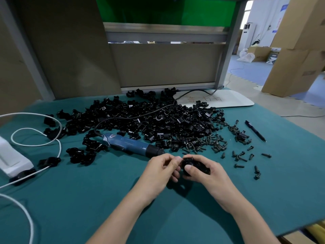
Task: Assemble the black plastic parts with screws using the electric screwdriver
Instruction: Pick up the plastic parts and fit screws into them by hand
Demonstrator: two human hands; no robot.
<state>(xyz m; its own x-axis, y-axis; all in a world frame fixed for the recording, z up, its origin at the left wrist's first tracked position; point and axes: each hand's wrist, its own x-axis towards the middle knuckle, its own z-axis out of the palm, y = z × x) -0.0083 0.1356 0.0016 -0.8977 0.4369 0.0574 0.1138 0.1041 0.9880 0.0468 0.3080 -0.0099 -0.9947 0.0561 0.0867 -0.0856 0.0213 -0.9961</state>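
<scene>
Teal cloth (88, 199) lies spread under everything. Its broadest bare stretch is near the person, left of the forearms. Its right edge runs slantwise from far to near, with the floor (290, 110) beyond it.

Near the middle, the right hand (209, 173) curls round one black part (195, 167), with the thumb pressed on its top. The left hand (161, 169) has its fingers bent, and its thumb and forefinger pinch at the part's left end (whether a screw sits between them cannot be told).

One blue electric screwdriver (130, 144) lies just beyond the hands, its tip toward the right. Behind it the black parts lie loose in one big heap (158, 118), too many to count. Screws (207, 144) spread at the heap's right side. One pen (255, 131) lies further right. One white cable (35, 144) loops at the left.
</scene>
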